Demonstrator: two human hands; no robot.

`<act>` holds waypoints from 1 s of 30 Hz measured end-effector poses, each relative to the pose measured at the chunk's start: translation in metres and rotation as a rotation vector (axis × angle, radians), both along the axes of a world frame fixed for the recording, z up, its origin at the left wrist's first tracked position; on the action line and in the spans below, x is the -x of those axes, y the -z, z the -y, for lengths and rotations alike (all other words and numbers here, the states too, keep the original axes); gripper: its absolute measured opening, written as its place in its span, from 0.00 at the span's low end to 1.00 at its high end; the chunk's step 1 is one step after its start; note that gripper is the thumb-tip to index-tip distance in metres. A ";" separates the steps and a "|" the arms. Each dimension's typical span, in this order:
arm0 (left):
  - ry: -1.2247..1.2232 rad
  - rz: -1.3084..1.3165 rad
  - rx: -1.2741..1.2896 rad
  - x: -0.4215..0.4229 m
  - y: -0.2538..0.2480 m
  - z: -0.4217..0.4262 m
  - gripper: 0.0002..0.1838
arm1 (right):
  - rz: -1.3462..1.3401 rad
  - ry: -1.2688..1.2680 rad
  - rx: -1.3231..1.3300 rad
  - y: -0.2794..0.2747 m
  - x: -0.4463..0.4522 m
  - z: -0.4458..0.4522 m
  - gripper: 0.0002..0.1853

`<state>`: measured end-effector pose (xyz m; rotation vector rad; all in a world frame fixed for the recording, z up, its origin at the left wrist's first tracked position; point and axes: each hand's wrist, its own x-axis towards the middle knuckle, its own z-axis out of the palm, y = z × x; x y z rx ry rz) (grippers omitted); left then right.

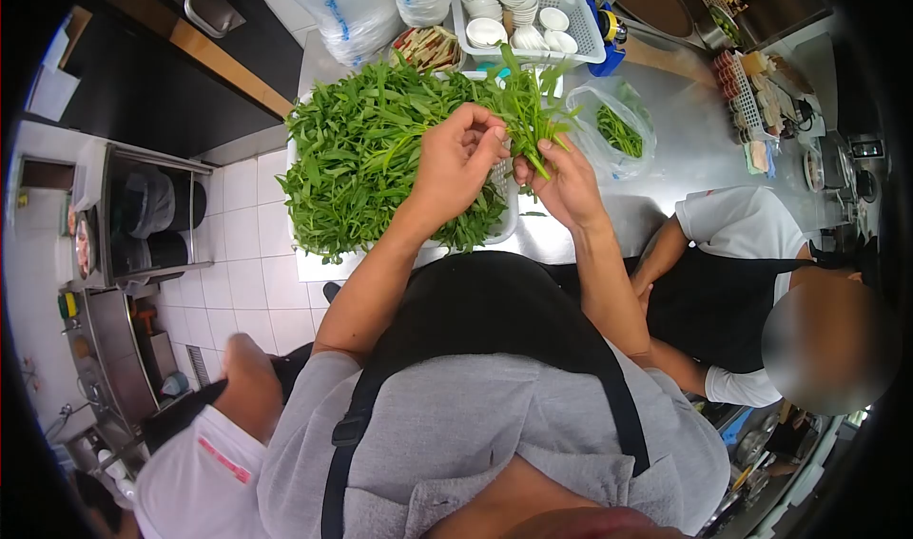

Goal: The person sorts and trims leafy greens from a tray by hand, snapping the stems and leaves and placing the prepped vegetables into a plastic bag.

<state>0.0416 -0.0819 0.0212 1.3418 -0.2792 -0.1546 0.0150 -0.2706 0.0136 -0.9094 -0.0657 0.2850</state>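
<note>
A big heap of leafy greens [366,159] fills a white basket [512,206] on the metal counter. Over the basket's right side, my right hand [566,173] grips a small bunch of green stems [533,111], its leaves pointing up and away. My left hand [461,159] is just left of the bunch, thumb and fingertips pinched together; what lies between them, if anything, is too small to make out. A clear plastic bag [642,144] with cut greens [618,132] inside lies to the right of my right hand.
Behind the basket are wrapped plastic bags [347,11], a bowl of red and white strips [428,48] and a tray of small white dishes [594,35]. A co-worker in a black apron [728,273] stands close at right. Another person's arm [249,392] is at lower left.
</note>
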 end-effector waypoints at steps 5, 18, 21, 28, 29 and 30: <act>-0.009 -0.023 0.056 0.002 0.003 -0.001 0.05 | 0.009 0.018 0.006 -0.001 -0.001 -0.001 0.18; 0.058 0.234 -0.188 -0.003 0.010 -0.008 0.03 | 0.119 -0.027 0.519 0.000 -0.011 0.010 0.16; -0.020 0.124 -0.042 -0.001 0.011 -0.004 0.02 | 0.028 0.045 0.368 -0.008 -0.011 0.001 0.12; -0.041 0.057 0.084 0.001 0.017 0.001 0.03 | -0.061 0.104 0.223 -0.004 -0.008 -0.001 0.13; -0.034 0.062 0.111 0.002 0.015 0.002 0.03 | -0.069 0.102 0.207 -0.006 -0.006 -0.003 0.13; -0.026 0.066 0.138 0.002 0.014 0.003 0.03 | -0.076 0.099 0.191 -0.009 -0.005 -0.004 0.12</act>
